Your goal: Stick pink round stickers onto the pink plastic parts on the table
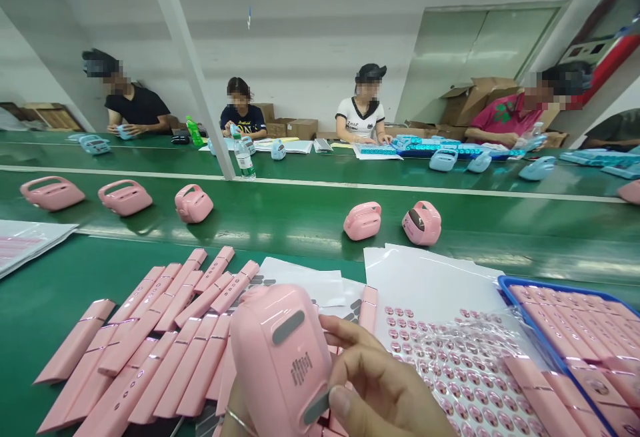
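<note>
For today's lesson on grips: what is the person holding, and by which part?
The right hand holds a pink plastic handheld device by its right side, near the lower end. The left wrist shows below it, but whether that hand also holds it cannot be told.

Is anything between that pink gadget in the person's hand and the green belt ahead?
Nothing visible stands upright between them. The right hand holds the pink device over pink plastic strips and white sheets, which lie low on the green bench before the conveyor belt.
</note>
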`<state>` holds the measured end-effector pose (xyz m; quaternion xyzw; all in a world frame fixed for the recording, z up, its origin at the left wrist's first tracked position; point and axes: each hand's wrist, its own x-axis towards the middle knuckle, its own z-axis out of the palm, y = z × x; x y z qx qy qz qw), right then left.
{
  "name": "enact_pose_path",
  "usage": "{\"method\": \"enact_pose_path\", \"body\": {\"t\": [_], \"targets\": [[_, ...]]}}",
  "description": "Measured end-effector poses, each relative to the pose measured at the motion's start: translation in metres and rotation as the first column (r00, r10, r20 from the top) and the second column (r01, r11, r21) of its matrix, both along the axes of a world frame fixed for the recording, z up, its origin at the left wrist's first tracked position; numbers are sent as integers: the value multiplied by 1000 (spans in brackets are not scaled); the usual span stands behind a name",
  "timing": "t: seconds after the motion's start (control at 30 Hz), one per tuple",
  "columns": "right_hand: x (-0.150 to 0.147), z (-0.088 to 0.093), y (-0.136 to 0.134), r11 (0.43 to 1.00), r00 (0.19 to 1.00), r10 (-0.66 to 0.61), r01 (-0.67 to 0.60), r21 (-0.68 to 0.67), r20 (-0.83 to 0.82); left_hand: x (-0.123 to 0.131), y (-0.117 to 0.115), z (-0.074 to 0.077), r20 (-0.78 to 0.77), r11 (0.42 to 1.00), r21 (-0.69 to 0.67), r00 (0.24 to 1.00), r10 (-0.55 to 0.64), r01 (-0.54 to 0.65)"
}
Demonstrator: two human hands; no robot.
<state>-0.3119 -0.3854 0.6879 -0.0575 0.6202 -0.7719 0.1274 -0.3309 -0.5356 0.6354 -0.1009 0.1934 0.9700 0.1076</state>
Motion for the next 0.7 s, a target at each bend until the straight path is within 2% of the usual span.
{"method": "enact_pose_path", "body": {"t": [0.13, 0.47, 0.7], "targets": [[5, -7, -4, 1000, 1000, -2, 2, 2, -2, 4, 0, -2, 19, 999, -20, 999, 49, -49], [4, 3, 0, 988, 1000, -5, 4, 152, 6, 7, 5, 2, 29, 992, -60, 993, 112, -110], [9, 4, -6, 980, 994, -106, 106, 167, -10, 3, 5, 3, 36, 989, -80, 991, 128, -124]]}}
